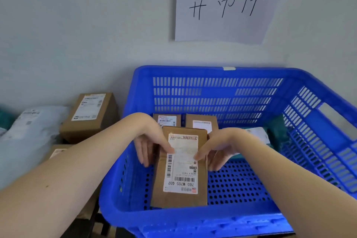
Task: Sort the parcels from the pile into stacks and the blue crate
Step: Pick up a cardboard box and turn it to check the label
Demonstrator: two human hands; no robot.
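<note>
Both hands hold one cardboard parcel (195, 196) inside the blue crate (193, 71), at its near-left part. The left hand (152, 147) grips the parcel's left edge, with the thumb laid across the top face and the fingers curled down the side. The right hand (218, 150) grips the right edge in the same way, its thumb tip on the shipping label (181, 168). The label faces up, and its printed code reads upside down from the near side. The parcel lies lengthwise from near to far, its near end close to the crate's near wall. It cannot be told whether its underside touches the perforated floor. At the far wall of the crate stand a small labelled box (167, 120) and, just right of it, a second small box (201, 121). Further right in the crate lie a white mailer (258, 135) and a teal bag (278, 131). Outside the crate on the left, a larger cardboard box (90, 116) stands close to the wall (77, 35). A grey poly mailer (32, 131) lies beside it, and a low carton (58, 150) is partly hidden by the left forearm. On the wall above the crate hangs a paper sign (226, 25) with handwritten characters.
</note>
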